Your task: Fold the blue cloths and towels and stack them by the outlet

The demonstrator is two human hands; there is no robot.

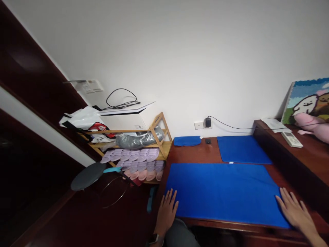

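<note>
A large blue cloth [221, 192] lies spread flat along the front of the brown desk [195, 156]. My left hand [167, 207] rests at its left edge, fingers stretched out and holding nothing. At the cloth's right edge lies my right hand [293, 207], flat with the fingers apart, partly on the desk. Behind it, a second blue cloth [241, 149] is laid flat toward the right. A smaller, folded blue cloth [187, 141] sits by the wall, with a white tag at its corner.
Left of the desk stands a wooden rack [164, 147] with several slippers [138, 154] and a white box [125, 120] on top. A round stool [88, 175] is on the floor. The raised right side holds a remote control [292, 139] and a pink plush toy [313, 125]. A black plug [208, 121] trails a cable.
</note>
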